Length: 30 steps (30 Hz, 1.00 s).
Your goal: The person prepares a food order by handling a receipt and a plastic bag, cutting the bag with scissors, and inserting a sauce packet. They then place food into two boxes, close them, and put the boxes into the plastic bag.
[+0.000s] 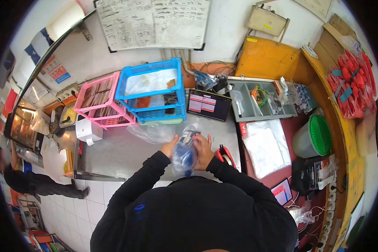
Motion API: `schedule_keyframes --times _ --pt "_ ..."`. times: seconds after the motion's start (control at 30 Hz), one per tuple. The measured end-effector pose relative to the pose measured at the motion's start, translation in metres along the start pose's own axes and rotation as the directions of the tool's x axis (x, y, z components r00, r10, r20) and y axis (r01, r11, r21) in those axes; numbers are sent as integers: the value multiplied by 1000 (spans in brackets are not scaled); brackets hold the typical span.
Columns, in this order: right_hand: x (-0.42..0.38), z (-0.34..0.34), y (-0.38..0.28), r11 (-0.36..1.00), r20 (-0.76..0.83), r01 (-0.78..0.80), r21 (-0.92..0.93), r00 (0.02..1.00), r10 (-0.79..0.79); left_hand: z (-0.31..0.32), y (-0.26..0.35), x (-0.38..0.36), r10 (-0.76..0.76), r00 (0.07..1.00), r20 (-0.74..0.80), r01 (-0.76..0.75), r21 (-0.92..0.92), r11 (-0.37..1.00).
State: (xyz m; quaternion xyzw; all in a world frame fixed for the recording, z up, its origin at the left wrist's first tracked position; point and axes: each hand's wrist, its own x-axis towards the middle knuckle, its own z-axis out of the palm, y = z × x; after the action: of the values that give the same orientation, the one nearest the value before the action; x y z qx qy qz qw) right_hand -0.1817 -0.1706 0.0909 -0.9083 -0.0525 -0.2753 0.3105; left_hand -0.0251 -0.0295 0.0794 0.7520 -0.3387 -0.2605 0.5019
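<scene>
A clear plastic bag [183, 154] with something dark blue inside is held upright in front of my body, over the metal table [117, 153]. My left hand [170, 147] grips its left side, fingers curled against the plastic. On the opposite side, my right hand [203, 152] presses on the bag with bent fingers. What the blue content is, I cannot make out. Another clear plastic bag [153, 133] lies crumpled to the left of my left hand. Close by my right hand is a red tape dispenser [225, 156].
Pink [119, 98] and blue stacked baskets [181, 90] stand at the back. A tablet [209, 106] leans beside a grey divided tray [243, 98]. White plastic bags [266, 149] lie at right, near a green-lidded bin [320, 135]. Another person [33, 182] stands far left.
</scene>
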Motion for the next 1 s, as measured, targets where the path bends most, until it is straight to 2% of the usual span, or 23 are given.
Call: schedule_keyframes --times 0.03,0.07,0.13,0.17,0.2,0.27,0.33,0.37,0.4,0.43,0.47,0.5,0.53,0.57,0.6,0.63,0.67,0.7,0.73,0.8,0.87,0.93,1.0 --pt "-12 10 14 997 -68 -63 41 996 65 11 -9 7 264 964 -23 -227 445 866" --pt "-19 16 24 984 -62 -132 121 988 140 19 -5 11 496 865 79 -360 786 503" --pt "-33 22 37 925 37 -254 282 967 254 21 13 29 417 874 250 -458 711 533" --pt "-37 23 41 891 94 -300 340 954 285 29 3 42 308 928 211 -373 491 787" --pt "-39 24 47 863 148 -336 378 942 302 30 3 45 247 942 226 -301 245 922" --pt "-34 10 64 840 248 -394 373 915 319 22 45 37 198 944 263 -132 -250 959" --pt "-13 -23 103 874 279 -414 255 897 343 12 52 34 421 886 194 -407 -107 907" --pt "4 -46 127 889 245 -420 181 895 372 3 25 40 585 787 198 -616 317 721" --pt "23 -69 150 904 133 -417 90 905 404 -10 5 39 641 741 201 -613 592 524" --pt "39 -89 174 899 11 -438 -20 899 439 -22 -15 37 694 692 202 -518 808 281" --pt "55 -108 200 861 -85 -489 -137 872 482 -26 -25 28 582 806 109 -403 821 405" --pt "68 -127 231 704 -47 -613 -358 765 642 -30 -34 21 450 893 12 -263 824 501" --pt "51 -126 327 653 46 -530 -541 757 652 -30 -57 13 165 985 -51 -78 722 688" --pt "42 -123 376 517 21 -508 -690 699 715 -31 -80 6 -135 985 -110 174 620 765" --pt "24 -111 442 466 187 -308 -829 633 752 -26 -111 2 -384 914 -129 389 549 740" --pt "-9 -82 522 452 214 -260 -853 617 758 -21 -109 -9 -510 844 -169 525 457 718" --pt "-22 -70 592 435 263 -216 -874 543 798 -12 -109 -21 -524 823 -220 560 473 681" --pt "-21 -76 568 415 299 -175 -893 459 837 -3 -110 -33 -536 800 -271 594 484 643" --pt "-21 -81 542 394 323 -137 -909 367 872 10 -118 -42 -433 833 -344 550 598 583" --pt "-1 -81 490 385 325 -124 -915 341 882 41 -173 -47 -422 573 -702 740 223 634" --pt "12 -77 452 370 326 -109 -923 292 899 49 -183 -47 -316 502 -805 749 222 624" --pt "6 -80 440 361 308 -168 -918 275 911 38 -144 -59 -100 722 -685 639 605 475" --pt "5 -87 439 328 258 -220 -919 294 920 14 -94 -71 -178 750 -637 595 533 602"
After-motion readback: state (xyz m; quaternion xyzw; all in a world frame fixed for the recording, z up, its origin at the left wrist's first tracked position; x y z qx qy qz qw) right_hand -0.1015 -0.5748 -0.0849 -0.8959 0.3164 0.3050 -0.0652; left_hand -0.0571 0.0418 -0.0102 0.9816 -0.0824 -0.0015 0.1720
